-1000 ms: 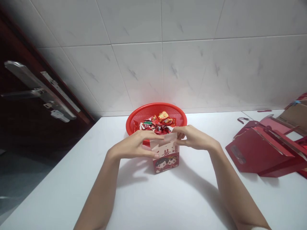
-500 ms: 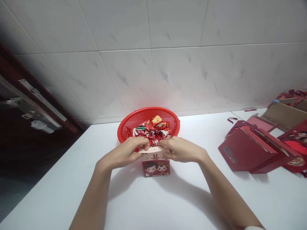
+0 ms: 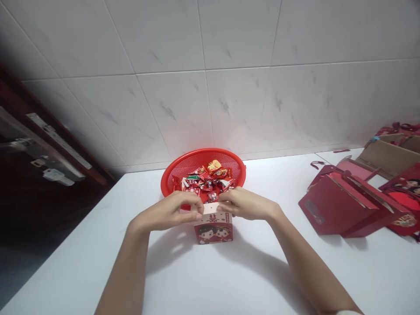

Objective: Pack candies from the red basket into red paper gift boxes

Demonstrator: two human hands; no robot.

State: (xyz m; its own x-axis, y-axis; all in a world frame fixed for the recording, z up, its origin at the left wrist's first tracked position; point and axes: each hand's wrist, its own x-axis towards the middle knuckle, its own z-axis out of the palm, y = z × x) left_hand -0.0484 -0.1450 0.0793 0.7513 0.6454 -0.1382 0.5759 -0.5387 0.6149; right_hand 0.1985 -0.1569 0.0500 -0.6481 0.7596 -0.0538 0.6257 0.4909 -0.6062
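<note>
A small red and cream candy box, printed with two cartoon faces, stands upright on the white table before me. My left hand pinches the left part of its cream top flap, thumb in front. At the right part of the flap, my right hand has its fingers curled over the edge; its thumb is mostly hidden. Right behind the box, a red mesh basket holds many wrapped candies, partly covered by my hands.
Several dark red folded boxes lie at the right of the white table. Behind them is an open cardboard box with red items. A tiled wall rises at the back; a dark door with a lock is at the left.
The box's cream top flap now tilts back more and shows more of its face. Both hands have shifted slightly on it, the left thumb moving onto the front.
</note>
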